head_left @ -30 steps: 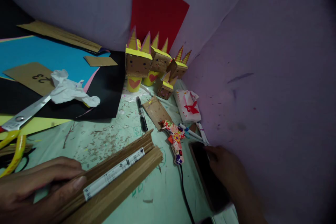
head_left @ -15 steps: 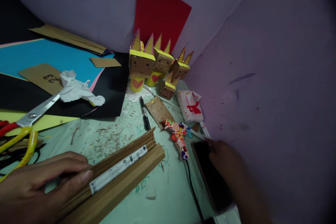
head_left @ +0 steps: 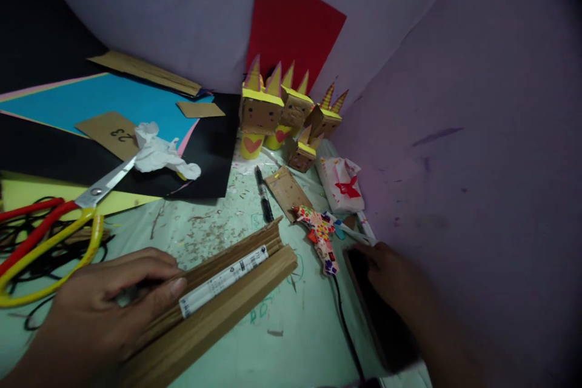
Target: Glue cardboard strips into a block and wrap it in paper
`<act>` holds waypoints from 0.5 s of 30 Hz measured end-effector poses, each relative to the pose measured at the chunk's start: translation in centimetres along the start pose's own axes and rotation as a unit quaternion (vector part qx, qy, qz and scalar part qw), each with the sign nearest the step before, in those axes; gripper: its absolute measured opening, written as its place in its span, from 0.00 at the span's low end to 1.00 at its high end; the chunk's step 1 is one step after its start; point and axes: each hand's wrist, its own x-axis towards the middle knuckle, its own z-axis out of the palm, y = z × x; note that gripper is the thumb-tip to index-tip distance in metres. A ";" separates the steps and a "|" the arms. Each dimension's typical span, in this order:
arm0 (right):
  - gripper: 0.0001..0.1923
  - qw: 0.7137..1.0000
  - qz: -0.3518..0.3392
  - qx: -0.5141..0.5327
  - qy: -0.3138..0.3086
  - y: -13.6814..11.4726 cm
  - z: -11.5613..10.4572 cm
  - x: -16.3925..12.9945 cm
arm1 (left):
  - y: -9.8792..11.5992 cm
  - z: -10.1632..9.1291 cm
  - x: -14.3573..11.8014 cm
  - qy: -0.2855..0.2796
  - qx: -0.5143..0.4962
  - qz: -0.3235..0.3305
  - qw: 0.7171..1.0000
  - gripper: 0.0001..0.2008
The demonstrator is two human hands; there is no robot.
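My left hand (head_left: 122,303) is closed around a folded strip of brown cardboard (head_left: 236,303) that bears a white barcode label (head_left: 222,279). Over at the right, my right hand (head_left: 393,273) has its fingers closed at the near end of a slim pale tool (head_left: 350,230), whose kind I cannot make out. That tool reaches behind a flower-patterned glue gun (head_left: 318,233) lying on the table. Below my right hand lies a dark phone-like slab (head_left: 377,315), partly covered by the hand and forearm.
Scissors (head_left: 95,193) with red and yellow handles lie left, beside crumpled tissue (head_left: 159,154) and coloured paper (head_left: 113,94). Several cardboard figures (head_left: 261,115) stand at the back. A pen (head_left: 264,194), a cardboard piece (head_left: 287,191) and a tissue pack (head_left: 341,185) lie nearer. Purple fabric walls enclose the right.
The whole view has shifted, so everything sits further right and more of the scissors shows. My left hand keeps its hold on the cardboard; my right hand remains at the slim tool's end.
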 end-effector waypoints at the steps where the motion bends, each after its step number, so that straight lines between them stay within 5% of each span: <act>1: 0.27 1.000 0.000 0.004 0.004 0.2 0.1 -0.1 | 0.4 0.0 0.1 0.002 -0.014 0.004 1.000 0.06; 6: 0.18 0.992 -0.031 0.057 0.109 -1.8 -0.9 -1.8 | 1.1 -0.4 0.8 -0.030 -0.034 0.075 0.996 0.04; 9: 0.14 0.898 -0.305 0.169 0.268 -6.2 -2.3 -3.5 | 0.7 -0.8 0.7 -0.026 -0.023 0.132 0.991 0.05; 11: 0.09 0.828 -0.450 0.165 0.290 -9.7 -2.8 -4.4 | 0.5 -0.8 0.5 -0.027 -0.027 0.145 0.989 0.05; 13: 0.09 0.783 -0.524 0.160 0.294 -12.6 -2.2 -4.9 | 0.4 -0.9 0.3 -0.047 -0.033 0.145 0.988 0.05; 15: 0.14 0.782 -0.509 0.180 0.310 -14.4 -0.9 -5.3 | 0.5 -0.9 0.1 -0.075 -0.041 0.146 0.986 0.06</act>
